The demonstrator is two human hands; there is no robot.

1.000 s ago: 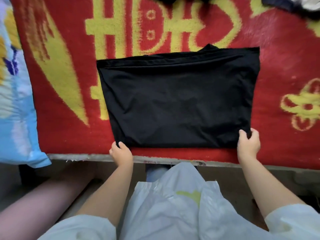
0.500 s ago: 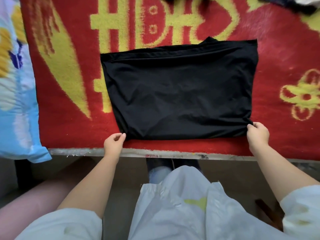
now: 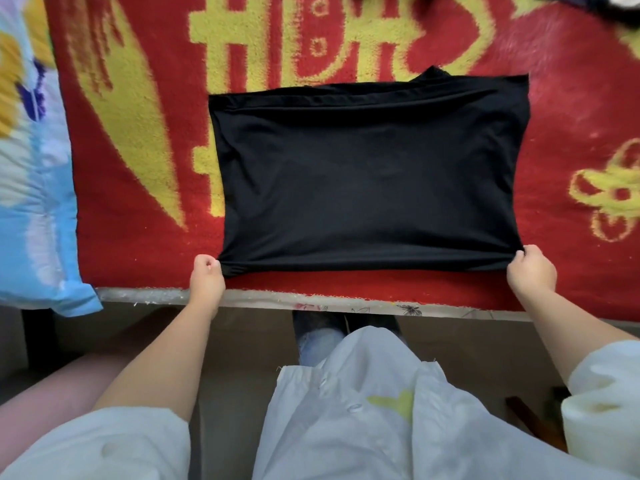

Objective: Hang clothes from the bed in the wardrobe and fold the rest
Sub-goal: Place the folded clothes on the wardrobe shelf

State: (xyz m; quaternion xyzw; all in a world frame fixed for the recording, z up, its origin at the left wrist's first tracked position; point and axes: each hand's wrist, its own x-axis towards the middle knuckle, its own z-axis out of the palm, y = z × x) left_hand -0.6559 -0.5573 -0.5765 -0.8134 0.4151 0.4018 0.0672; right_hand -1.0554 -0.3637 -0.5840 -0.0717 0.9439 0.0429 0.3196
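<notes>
I'm seeing the left hand and right hand pinching the black garment's near corners (fingers clenched on cloth), lying near the bed's edge

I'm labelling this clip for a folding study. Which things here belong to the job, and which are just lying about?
In the job:
black garment, pinched at its near corners
left hand
right hand

Lying about:
red and yellow blanket
blue pillow
dark clothes at far right, possibly next
</notes>
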